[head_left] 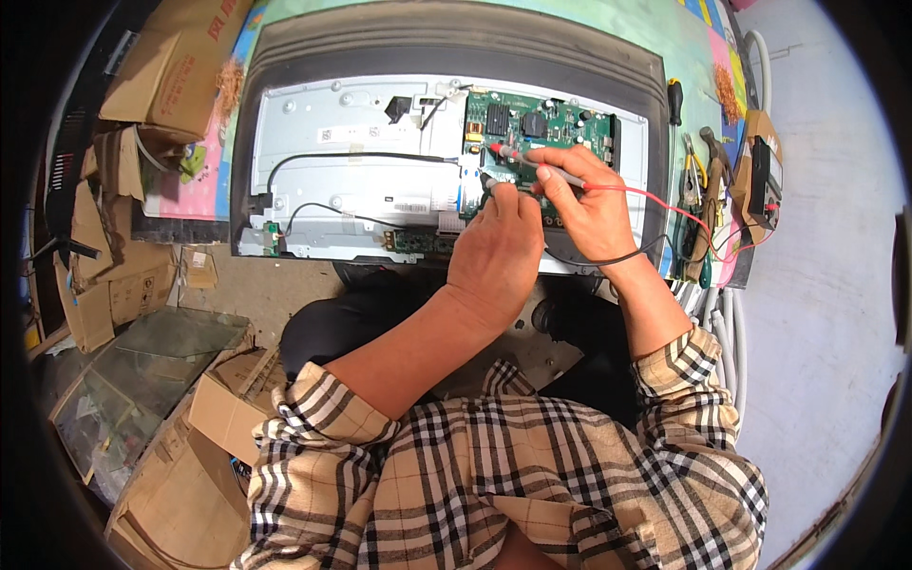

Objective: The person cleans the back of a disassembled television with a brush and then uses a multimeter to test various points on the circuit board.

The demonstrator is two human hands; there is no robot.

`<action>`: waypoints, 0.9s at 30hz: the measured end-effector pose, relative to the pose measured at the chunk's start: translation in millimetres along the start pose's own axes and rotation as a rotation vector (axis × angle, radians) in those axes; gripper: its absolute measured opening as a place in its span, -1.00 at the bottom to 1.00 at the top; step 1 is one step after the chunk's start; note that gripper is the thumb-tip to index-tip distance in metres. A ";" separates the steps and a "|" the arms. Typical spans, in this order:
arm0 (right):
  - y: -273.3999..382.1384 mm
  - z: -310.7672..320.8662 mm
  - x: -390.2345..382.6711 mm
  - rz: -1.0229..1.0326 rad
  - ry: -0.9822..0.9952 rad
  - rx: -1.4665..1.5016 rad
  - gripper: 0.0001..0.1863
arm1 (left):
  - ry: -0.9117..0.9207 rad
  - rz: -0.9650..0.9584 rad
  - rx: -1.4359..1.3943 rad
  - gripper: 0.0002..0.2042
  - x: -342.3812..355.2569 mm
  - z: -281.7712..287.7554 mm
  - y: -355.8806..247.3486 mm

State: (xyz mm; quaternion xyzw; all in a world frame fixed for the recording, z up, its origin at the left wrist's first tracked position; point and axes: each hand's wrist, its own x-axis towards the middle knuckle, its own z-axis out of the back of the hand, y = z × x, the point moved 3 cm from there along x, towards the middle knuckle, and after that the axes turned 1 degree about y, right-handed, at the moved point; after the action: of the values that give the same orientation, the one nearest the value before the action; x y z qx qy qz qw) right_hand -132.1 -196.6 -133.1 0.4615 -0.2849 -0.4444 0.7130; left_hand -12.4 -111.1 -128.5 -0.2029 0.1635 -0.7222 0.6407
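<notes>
A flat screen panel (370,185) lies face down with its back open, a green circuit board (567,123) at its right half. My right hand (581,195) pinches a red test probe (522,158), its tip over the board's left part. With fingers closed, my left hand (499,245) grips a black test probe (488,180), whose tip points at the board's left edge near a white ribbon connector. Whether either tip touches metal I cannot tell. A red lead (655,197) and a black lead (608,258) run right to a meter (763,185).
Right of the panel lie a hammer (712,157), yellow-handled pliers (696,171) and a black-handled screwdriver (674,100). Cardboard boxes (157,76) stand at the left, with an opened carton (228,408) on the floor. A glass sheet (142,380) leans nearby. Grey pipes (727,332) stand at the right.
</notes>
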 end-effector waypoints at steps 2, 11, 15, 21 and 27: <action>0.1 -0.7 0.3 -0.006 -0.001 0.003 -0.80 | -0.003 -0.006 -0.004 -0.84 -0.1 0.4 0.3; 0.1 -2.4 -2.0 -0.021 -0.004 0.013 -0.80 | 0.011 -0.010 -0.013 -0.83 -1.1 0.6 -1.8; -1.3 4.8 -2.8 0.076 -0.015 -0.114 -0.79 | -0.020 -0.055 0.027 -0.82 -0.5 -1.4 -5.0; -1.8 6.5 -2.4 0.162 -0.049 -0.078 -0.81 | 0.065 0.021 0.107 -0.77 1.2 -6.0 -7.0; -6.8 8.1 -5.9 0.138 -0.054 -0.068 -0.81 | 0.066 0.008 0.124 -0.78 1.9 -6.7 -8.7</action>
State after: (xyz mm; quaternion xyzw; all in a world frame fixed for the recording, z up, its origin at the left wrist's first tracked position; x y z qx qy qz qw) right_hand -143.8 -195.8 -135.9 0.4044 -0.3198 -0.4158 0.7492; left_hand -23.4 -112.0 -129.8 -0.1383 0.1403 -0.7348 0.6490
